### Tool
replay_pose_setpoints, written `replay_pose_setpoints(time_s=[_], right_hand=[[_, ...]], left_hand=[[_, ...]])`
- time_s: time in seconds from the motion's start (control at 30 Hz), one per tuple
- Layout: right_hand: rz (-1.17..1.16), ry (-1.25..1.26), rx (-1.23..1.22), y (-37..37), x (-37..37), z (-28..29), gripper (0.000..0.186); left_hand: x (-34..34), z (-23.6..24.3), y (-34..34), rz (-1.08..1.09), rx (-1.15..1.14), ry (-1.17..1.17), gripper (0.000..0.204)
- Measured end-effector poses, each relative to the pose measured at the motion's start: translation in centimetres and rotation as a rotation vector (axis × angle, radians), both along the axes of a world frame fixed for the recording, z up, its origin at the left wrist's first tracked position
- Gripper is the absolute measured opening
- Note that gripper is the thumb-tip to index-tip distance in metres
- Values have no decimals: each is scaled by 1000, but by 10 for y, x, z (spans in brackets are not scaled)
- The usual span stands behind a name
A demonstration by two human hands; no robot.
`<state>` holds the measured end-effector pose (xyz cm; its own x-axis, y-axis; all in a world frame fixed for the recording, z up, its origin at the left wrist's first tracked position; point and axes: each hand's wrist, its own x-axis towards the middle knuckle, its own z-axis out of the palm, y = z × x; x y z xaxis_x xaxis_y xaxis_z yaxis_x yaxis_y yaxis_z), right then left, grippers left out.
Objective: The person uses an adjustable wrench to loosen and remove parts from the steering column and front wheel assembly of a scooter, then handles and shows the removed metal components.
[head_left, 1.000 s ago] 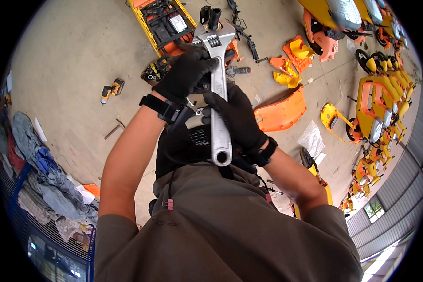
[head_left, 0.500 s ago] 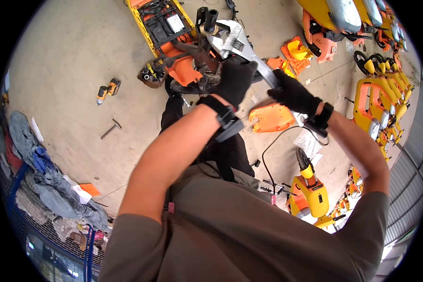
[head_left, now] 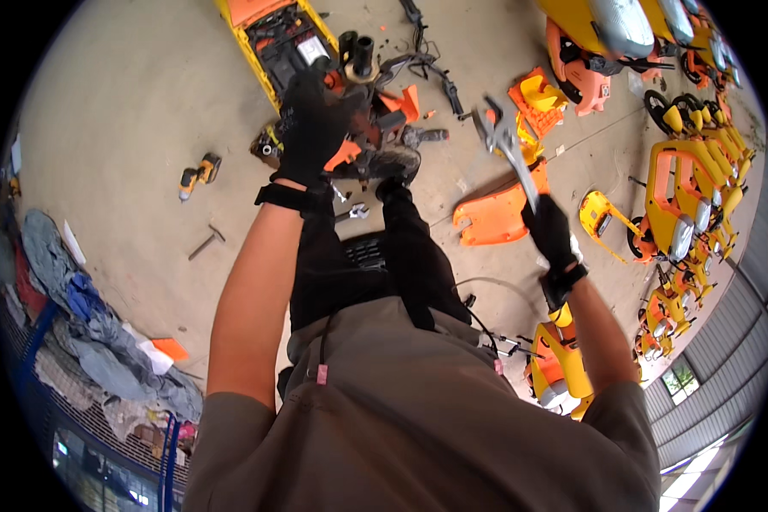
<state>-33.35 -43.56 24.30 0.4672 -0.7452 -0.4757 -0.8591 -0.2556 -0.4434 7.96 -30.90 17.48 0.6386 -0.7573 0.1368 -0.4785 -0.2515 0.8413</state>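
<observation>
My right hand (head_left: 551,235), in a black glove, is closed round the handle of a large silver adjustable wrench (head_left: 512,147). The wrench is raised to the right of a partly stripped yellow and orange scooter (head_left: 249,53), its jaw apart from everything. My left hand (head_left: 309,132), also gloved in black, is over the scooter's front end, beside the upright dark steering tube (head_left: 363,58) with a brass-coloured nut at its base. The left fingers are dark against dark parts, so their grip is unclear. A black wheel (head_left: 397,162) lies below the tube.
A yellow cordless drill (head_left: 200,177) and a hammer (head_left: 206,242) lie on the floor at left. Another wrench (head_left: 354,212) is by my feet. Orange panels (head_left: 497,218) lie at right, before rows of yellow scooters (head_left: 670,192). Grey cloth (head_left: 102,320) is heaped far left.
The wrench has come off the steering tube and swung right and down in my right hand. My left hand has let go of the wrench and moved left over the scooter's front end.
</observation>
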Motion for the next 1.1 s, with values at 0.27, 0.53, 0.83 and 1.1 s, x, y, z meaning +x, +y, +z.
replay_pose_setpoints(time_s=[0.27,0.53,0.83,1.1], right_hand=[[-197,447,58,143,-174,-42,27],[-803,590,543,259,-231,-18,22],[-468,546,402,255,-228,-20,29],[-481,509,414,244,-224,-30,32]], left_hand=[[19,-20,-26,-266,105,-66,36],[-24,-12,-43,218,206,-355,40],[18,-27,-32,-226,119,-215,31],[27,2,-47,-417,236,-181,33]])
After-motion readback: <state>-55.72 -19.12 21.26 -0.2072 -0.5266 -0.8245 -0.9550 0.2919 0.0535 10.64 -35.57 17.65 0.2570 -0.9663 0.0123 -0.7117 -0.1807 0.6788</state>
